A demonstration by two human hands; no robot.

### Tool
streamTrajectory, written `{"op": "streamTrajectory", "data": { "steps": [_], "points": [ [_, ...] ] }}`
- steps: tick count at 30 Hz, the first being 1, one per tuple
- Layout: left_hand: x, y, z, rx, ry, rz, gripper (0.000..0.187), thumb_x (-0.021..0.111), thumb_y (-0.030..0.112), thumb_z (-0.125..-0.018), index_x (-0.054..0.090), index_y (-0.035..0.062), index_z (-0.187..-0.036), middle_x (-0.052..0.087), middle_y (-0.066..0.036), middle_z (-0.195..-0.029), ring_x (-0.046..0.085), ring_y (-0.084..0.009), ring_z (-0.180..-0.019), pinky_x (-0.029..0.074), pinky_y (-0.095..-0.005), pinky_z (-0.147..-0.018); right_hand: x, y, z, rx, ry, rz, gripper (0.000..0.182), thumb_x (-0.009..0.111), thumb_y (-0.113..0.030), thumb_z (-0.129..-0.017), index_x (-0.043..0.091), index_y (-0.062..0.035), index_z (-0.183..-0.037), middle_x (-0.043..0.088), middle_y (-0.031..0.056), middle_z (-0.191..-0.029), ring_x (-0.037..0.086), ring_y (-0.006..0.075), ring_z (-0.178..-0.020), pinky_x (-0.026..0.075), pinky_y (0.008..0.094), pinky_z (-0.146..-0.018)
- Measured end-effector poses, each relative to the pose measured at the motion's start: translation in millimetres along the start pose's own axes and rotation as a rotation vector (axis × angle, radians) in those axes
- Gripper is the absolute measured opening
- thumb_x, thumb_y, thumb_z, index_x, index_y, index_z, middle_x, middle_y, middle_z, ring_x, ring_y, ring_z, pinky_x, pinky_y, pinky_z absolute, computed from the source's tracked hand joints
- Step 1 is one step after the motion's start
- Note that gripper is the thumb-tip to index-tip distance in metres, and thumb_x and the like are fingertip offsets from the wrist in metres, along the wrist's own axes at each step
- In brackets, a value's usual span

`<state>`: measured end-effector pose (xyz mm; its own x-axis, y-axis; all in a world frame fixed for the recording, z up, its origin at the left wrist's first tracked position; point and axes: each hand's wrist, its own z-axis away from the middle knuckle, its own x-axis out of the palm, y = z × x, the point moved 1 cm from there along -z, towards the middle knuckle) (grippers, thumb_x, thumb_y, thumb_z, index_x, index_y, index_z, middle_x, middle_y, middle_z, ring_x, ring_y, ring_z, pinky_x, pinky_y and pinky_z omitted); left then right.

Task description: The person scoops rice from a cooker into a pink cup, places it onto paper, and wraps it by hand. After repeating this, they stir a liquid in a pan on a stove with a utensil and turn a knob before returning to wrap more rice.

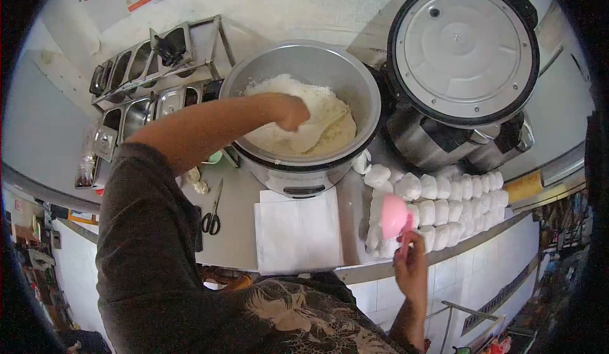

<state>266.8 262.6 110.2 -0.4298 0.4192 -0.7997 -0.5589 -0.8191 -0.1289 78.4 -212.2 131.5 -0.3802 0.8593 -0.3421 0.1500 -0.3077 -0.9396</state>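
Right hand (413, 262): fingers grasp the handle of a pink scoop (394, 216), its bowl just past the fingertips, partly covering white bundles (455, 192). Left hand (292, 111): over rice (285, 86) in a cooker (304, 54); fingertips hidden, grip cannot be told. White sheets (298, 233) lie on the grey table (238, 211), between both hands' fingers. Pale wall (298, 5) beyond the left fingers.

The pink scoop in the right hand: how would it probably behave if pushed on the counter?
The pink scoop is probably light: the right hand holds it by the handle alone. Its plastic-looking bowl seems stiff, not floppy. Being rounded, it might rock or roll.
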Motion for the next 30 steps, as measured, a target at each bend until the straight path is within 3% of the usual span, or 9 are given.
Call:
{"op": "streamTrajectory", "data": {
  "steps": [5,8,12,15,19,22,24,26,30],
  "points": [
    [-32,4,-39,0.077,-0.057,0.101,0.046,0.067,0.019,-0.088,0.058,0.0145,-0.133,0.066,-0.017,-0.117,0.061,-0.0381,-0.113,0.051,-0.0525,-0.088,-17,-69,-46,-0.120,0.031,-0.106,0.038,0.048,0.003,-0.097,0.043,-0.0044,-0.135,0.057,0.0115,-0.118,0.050,0.0089,-0.081,0.044,0.0234,-0.068],
    [-6,5,-84,-0.025,-0.086,-0.149,0.043,0.063,0.019,-0.089,0.060,0.0287,-0.130,0.065,-0.007,-0.122,0.057,-0.0336,-0.121,0.048,-0.0503,-0.093,-10,-90,-71,-0.197,0.023,-0.053,0.046,0.048,0.006,-0.092,0.045,-0.0042,-0.136,0.059,0.0143,-0.118,0.057,0.0171,-0.095,0.047,0.0277,-0.081],
    [-32,19,-87,0.013,-0.026,-0.211,0.033,0.058,0.026,-0.092,0.066,0.0287,-0.124,0.065,-0.002,-0.126,0.055,-0.0290,-0.127,0.043,-0.0480,-0.103,-7,-123,-93,-0.323,-0.050,0.265,0.053,0.049,0.010,-0.083,0.048,-0.0022,-0.134,0.059,0.0211,-0.117,0.061,0.0318,-0.104,0.048,0.0363,-0.091],
    [7,7,-114,0.106,0.341,-0.501,0.019,0.058,0.026,-0.089,0.074,0.0231,-0.100,0.064,-0.002,-0.127,0.059,-0.0252,-0.117,0.046,-0.0477,-0.096,-2,-144,-122,-0.453,-0.022,0.360,0.057,0.048,0.010,-0.080,0.047,-0.0024,-0.136,0.058,0.0253,-0.118,0.060,0.0409,-0.108,0.048,0.0422,-0.094],
    [-18,-18,-63,0.183,0.759,-0.720,0.022,0.061,0.027,-0.087,0.078,0.0142,-0.094,0.063,-0.003,-0.130,0.055,-0.0259,-0.125,0.041,-0.0499,-0.100,13,-192,-180,-0.507,0.111,0.588,0.051,0.047,0.008,-0.085,0.043,-0.0007,-0.136,0.060,0.0276,-0.121,0.060,0.0470,-0.111,0.048,0.0496,-0.095],
    [-74,-1,32,-0.116,0.284,-0.572,0.018,0.065,0.021,-0.084,0.076,0.0107,-0.092,0.068,-0.011,-0.125,0.061,-0.0253,-0.120,0.045,-0.0522,-0.099,31,-213,-236,-0.526,0.057,0.963,0.043,0.047,0.000,-0.091,0.048,-0.0008,-0.134,0.065,0.0249,-0.118,0.064,0.0444,-0.106,0.051,0.0508,-0.090],
    [-80,9,88,-0.549,0.251,-0.188,0.015,0.064,0.017,-0.086,0.074,0.0084,-0.092,0.074,-0.013,-0.102,0.071,-0.0289,-0.101,0.052,-0.0527,-0.092,52,-194,-289,-0.785,-0.006,1.124,0.035,0.048,-0.011,-0.095,0.058,-0.0052,-0.127,0.069,0.0217,-0.111,0.067,0.0409,-0.102,0.053,0.0493,-0.085],
    [-84,18,157,-0.738,0.309,0.086,0.014,0.061,0.014,-0.088,0.070,0.0071,-0.096,0.073,-0.011,-0.081,0.073,-0.0325,-0.083,0.056,-0.0498,-0.078,93,-205,-326,-0.768,-0.239,1.289,0.028,0.051,-0.017,-0.096,0.066,-0.0091,-0.118,0.071,0.0183,-0.106,0.068,0.0382,-0.100,0.054,0.0480,-0.083],
    [-25,47,249,-0.984,0.904,0.241,0.017,0.052,0.015,-0.096,0.063,0.0017,-0.098,0.069,-0.019,-0.086,0.070,-0.0384,-0.083,0.054,-0.0500,-0.070,197,-195,-377,-0.988,-0.593,1.228,0.027,0.052,-0.021,-0.098,0.066,-0.0141,-0.120,0.071,0.0147,-0.107,0.069,0.0341,-0.097,0.055,0.0464,-0.080]
  ]
}}
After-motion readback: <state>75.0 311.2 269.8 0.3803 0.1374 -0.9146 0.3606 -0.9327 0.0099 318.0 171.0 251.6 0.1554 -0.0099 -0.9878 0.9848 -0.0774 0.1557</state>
